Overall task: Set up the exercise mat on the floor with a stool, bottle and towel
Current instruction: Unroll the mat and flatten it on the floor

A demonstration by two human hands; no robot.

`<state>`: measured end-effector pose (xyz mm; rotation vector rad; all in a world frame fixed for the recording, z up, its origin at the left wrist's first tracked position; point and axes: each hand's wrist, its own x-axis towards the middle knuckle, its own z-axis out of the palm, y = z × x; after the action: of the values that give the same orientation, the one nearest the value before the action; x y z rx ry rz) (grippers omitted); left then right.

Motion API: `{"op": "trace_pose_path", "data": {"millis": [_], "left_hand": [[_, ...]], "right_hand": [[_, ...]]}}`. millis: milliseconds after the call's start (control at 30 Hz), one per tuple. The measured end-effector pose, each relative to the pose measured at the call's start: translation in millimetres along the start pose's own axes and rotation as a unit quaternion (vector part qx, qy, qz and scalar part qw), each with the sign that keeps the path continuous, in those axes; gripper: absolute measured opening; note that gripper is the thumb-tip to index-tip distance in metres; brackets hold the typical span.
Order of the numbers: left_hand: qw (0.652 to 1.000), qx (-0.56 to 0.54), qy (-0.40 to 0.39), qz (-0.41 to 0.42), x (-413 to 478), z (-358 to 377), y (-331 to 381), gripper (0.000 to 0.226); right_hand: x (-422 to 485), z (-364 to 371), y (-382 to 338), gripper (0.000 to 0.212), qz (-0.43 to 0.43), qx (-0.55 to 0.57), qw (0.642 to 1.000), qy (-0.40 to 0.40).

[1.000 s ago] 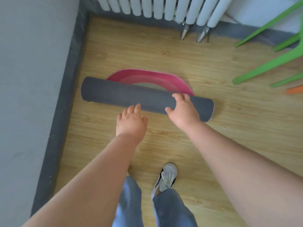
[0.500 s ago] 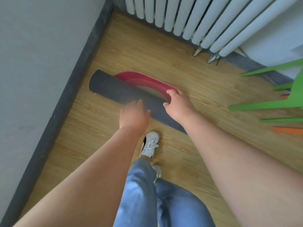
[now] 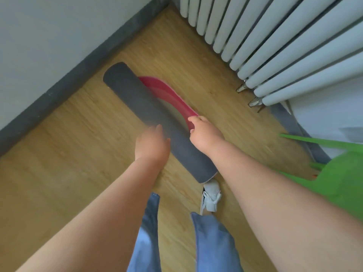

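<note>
The exercise mat (image 3: 137, 101) lies on the wood floor as a dark grey roll, running diagonally from near the wall corner toward my feet. Its pink inner flap (image 3: 169, 93) peels out on the far side. My right hand (image 3: 204, 132) rests on the roll with fingers pinched on the flap's near end. My left hand (image 3: 152, 144) hovers blurred at the roll's near side, fingers spread, holding nothing. A green plastic stool (image 3: 341, 173) stands at the right edge. No bottle or towel is in view.
A white radiator (image 3: 275, 40) lines the far right wall, its feet close to the mat. A grey skirting board (image 3: 64, 87) and wall run along the left. My white shoe (image 3: 211, 195) sits just below the roll's near end. Bare wood floor (image 3: 68, 163) lies left of my legs.
The view has swung, so the roll now runs diagonally. My right hand slid from the roll's top to the pink flap's end. My left hand stayed at the roll's near side.
</note>
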<state>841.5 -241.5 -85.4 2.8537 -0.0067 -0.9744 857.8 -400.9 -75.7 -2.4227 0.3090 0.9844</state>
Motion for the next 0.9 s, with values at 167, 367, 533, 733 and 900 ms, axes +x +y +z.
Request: {"op": "trace_pose_path", "data": {"millis": [167,367,533,733,900], "left_hand": [[0.994,-0.073,0.027,-0.073,-67,34,24,0.055],[0.987,-0.101,0.072,-0.098,-118,62,31,0.054],[0.985,-0.103,0.091,-0.099,-151,89,28,0.055],[0.983,-0.123,0.103,-0.089,-170,131,35,0.055],[0.976,-0.143,0.123,-0.111,-148,187,46,0.054]], "right_hand": [[-35,-3,38,0.056,-0.059,-0.072,0.995,-0.022],[-70,26,63,0.051,-0.088,-0.108,0.990,-0.032],[-98,55,79,0.049,-0.104,-0.139,0.984,-0.027],[-106,86,103,0.050,-0.107,-0.142,0.984,-0.007],[-73,130,139,0.051,-0.147,-0.169,0.974,-0.026]]}}
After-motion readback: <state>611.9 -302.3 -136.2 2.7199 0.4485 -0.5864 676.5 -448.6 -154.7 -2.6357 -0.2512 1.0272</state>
